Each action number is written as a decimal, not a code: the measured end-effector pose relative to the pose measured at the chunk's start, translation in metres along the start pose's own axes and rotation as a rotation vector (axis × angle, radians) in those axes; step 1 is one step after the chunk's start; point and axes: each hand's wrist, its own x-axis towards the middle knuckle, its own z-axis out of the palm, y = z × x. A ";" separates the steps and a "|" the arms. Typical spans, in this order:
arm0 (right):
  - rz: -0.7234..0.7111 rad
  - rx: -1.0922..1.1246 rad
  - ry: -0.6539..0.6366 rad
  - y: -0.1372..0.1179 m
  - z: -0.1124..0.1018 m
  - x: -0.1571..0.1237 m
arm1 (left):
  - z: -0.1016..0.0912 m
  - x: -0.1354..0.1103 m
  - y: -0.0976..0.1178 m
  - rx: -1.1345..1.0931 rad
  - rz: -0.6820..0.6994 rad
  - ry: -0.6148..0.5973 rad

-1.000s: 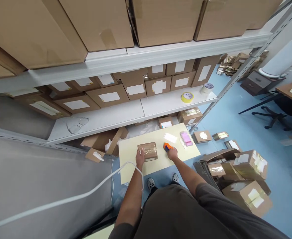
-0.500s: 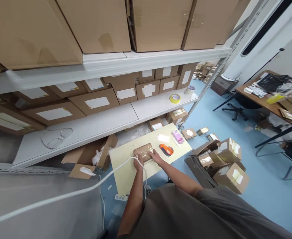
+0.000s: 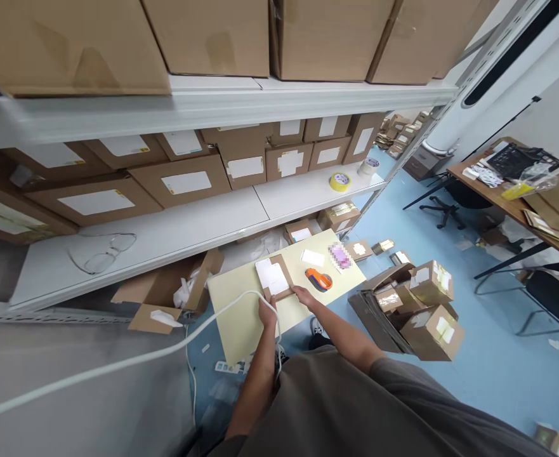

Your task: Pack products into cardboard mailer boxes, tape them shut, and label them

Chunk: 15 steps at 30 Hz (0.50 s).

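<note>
Between my two hands is a small flat cardboard box (image 3: 285, 271) with white labels on its upper face, over the pale yellow table (image 3: 234, 317). My left hand (image 3: 267, 311) grips its near left corner, with the fingers partly hidden. At the near right corner, my right hand (image 3: 302, 296) pinches the edge. Right of the box lies an orange and dark blue hand tool (image 3: 318, 279), its kind unclear. A white slip (image 3: 312, 257) and a blurred pink-patterned sheet (image 3: 339, 256) lie behind it.
A white cable (image 3: 165, 349) crosses in front of my left wrist. Behind the table stands a shelf (image 3: 203, 225) with labelled boxes, glasses (image 3: 103, 254) and a yellow tape roll (image 3: 340, 182). An open carton (image 3: 198, 285) is at left; a bin of parcels (image 3: 379, 324) stands at right.
The box has been turned over: its taped face was up before, and now a face with white labels shows. Both hands have shifted to its near corners.
</note>
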 end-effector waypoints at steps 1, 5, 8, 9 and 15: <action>0.017 0.004 -0.002 0.001 -0.006 0.004 | 0.003 0.001 0.000 0.009 -0.003 0.025; 0.111 -0.109 0.124 0.001 -0.061 0.031 | 0.011 0.006 0.003 0.029 -0.023 0.088; 0.178 -0.194 0.219 0.006 -0.114 0.065 | 0.017 0.005 -0.001 0.041 -0.078 0.094; 0.199 -0.220 0.229 0.009 -0.128 0.079 | 0.019 0.004 -0.004 0.048 -0.098 0.096; 0.294 -0.497 0.133 0.033 -0.157 0.165 | 0.030 -0.003 -0.023 0.085 -0.179 0.165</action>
